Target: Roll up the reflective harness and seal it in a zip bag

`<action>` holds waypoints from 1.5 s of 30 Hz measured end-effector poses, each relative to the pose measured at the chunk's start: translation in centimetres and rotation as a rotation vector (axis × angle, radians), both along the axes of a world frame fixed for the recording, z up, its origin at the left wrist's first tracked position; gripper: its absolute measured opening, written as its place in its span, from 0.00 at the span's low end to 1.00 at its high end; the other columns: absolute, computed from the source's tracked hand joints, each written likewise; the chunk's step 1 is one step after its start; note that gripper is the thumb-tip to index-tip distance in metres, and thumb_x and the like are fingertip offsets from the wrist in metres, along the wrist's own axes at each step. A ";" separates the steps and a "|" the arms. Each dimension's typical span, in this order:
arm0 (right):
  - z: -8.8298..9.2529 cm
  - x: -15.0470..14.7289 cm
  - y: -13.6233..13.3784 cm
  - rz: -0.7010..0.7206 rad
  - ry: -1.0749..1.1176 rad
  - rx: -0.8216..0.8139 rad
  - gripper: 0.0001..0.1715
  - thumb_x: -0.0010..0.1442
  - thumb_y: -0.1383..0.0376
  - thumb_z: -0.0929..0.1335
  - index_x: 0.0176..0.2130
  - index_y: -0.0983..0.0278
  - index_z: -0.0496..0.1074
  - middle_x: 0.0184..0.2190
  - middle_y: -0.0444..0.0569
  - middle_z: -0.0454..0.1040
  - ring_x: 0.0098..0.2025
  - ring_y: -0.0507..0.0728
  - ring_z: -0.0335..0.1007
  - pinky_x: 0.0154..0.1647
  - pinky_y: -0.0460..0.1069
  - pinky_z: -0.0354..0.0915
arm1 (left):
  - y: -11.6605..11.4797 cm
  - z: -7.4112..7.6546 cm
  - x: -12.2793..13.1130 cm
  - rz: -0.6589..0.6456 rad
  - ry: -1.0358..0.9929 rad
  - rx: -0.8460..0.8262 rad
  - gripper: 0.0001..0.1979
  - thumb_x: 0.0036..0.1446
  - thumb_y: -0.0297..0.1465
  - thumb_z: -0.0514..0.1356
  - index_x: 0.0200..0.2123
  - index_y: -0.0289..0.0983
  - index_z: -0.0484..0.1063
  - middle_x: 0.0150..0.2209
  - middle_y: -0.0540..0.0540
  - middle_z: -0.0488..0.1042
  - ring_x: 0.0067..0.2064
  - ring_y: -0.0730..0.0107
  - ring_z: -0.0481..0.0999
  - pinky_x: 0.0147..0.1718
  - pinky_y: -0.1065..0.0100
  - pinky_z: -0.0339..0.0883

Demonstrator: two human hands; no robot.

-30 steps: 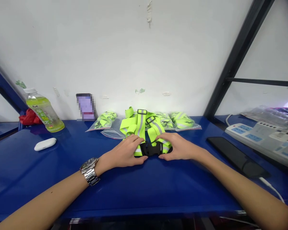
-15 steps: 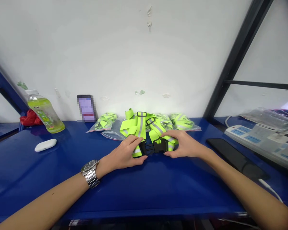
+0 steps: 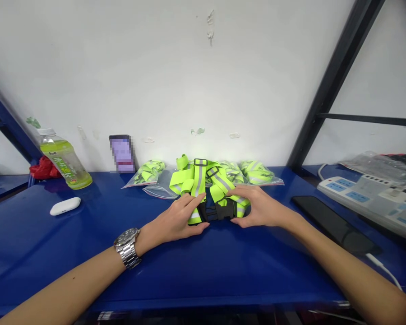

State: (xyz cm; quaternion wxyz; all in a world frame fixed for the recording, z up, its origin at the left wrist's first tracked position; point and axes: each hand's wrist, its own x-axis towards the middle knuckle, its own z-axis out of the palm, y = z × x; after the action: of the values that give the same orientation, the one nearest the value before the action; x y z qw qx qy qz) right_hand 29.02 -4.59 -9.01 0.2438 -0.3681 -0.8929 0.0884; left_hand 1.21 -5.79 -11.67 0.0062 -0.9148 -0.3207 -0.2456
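Note:
A yellow-green reflective strap harness (image 3: 199,178) with grey stripes and black slide adjusters lies bunched on the blue table. At its near side is a black side-release buckle, its halves lined up with the prongs still showing between them. My left hand (image 3: 181,215), with a metal watch on the wrist, pinches the pronged buckle half (image 3: 205,212) and the webbing beside it between thumb and fingers. On the other side, my right hand (image 3: 257,206) grips the socket half (image 3: 226,210) and its strap. Whether the prong tips are inside the socket I cannot tell.
Clear bags of folded reflective straps (image 3: 149,172) lie along the wall, with another bag (image 3: 257,172) to the right. A phone (image 3: 122,153) leans at the back. Left are a drink bottle (image 3: 66,160) and white case (image 3: 65,206); right, a dark phone (image 3: 334,223) and power strip (image 3: 365,198).
Both hands and the buckle have shifted very slightly toward me. The fingers keep the same hold, and the halves stay nearly the same distance apart.

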 end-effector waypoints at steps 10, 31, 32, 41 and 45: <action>-0.1 -1.6 -0.1 -0.025 0.089 0.002 0.30 0.43 0.58 0.74 0.47 0.64 0.74 0.42 0.53 0.77 0.42 0.64 0.73 0.44 0.55 0.67 | -0.4 0.6 1.1 -0.007 0.000 0.135 0.31 0.62 0.39 0.56 0.64 0.37 0.50 0.53 0.35 0.67 0.54 0.55 0.68 0.52 0.54 0.66; 1.4 -0.9 -0.1 0.048 0.375 -0.207 0.31 0.46 0.53 0.74 0.49 0.62 0.73 0.45 0.50 0.76 0.48 0.64 0.72 0.50 0.56 0.67 | 0.6 3.8 7.3 -0.097 -1.319 -1.173 0.17 0.56 0.44 0.58 0.36 0.34 0.73 0.35 0.42 0.77 0.39 0.60 0.77 0.39 0.60 0.71; 1.3 -1.1 -0.2 0.049 0.360 -0.179 0.32 0.48 0.54 0.74 0.51 0.61 0.72 0.47 0.51 0.75 0.50 0.64 0.71 0.52 0.57 0.66 | 0.8 4.0 7.6 -0.057 -1.370 -1.185 0.14 0.55 0.41 0.60 0.33 0.34 0.73 0.33 0.43 0.77 0.38 0.62 0.77 0.39 0.62 0.71; 0.7 -5.9 -5.4 0.164 0.441 -0.055 0.10 0.61 0.60 0.65 0.34 0.61 0.75 0.27 0.49 0.73 0.28 0.56 0.69 0.33 0.51 0.67 | 3.2 8.0 9.9 0.179 -1.860 -1.035 0.03 0.55 0.22 0.58 0.29 0.33 0.69 0.26 0.50 0.74 0.28 0.76 0.75 0.31 0.76 0.71; -0.1 -8.6 -4.2 0.226 0.836 -0.539 0.20 0.62 0.53 0.64 0.45 0.63 0.72 0.44 0.52 0.74 0.45 0.59 0.70 0.46 0.53 0.66 | 2.5 9.2 10.0 0.176 -1.896 -1.048 0.03 0.57 0.24 0.57 0.30 0.33 0.69 0.27 0.47 0.75 0.29 0.73 0.76 0.32 0.73 0.73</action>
State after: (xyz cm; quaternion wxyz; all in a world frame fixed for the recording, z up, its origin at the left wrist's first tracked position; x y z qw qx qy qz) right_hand 20.40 -8.77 -9.11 0.4657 -0.2523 -0.6987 0.4810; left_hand 11.25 -3.28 -2.43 -0.6175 -0.2157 -0.3242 -0.6834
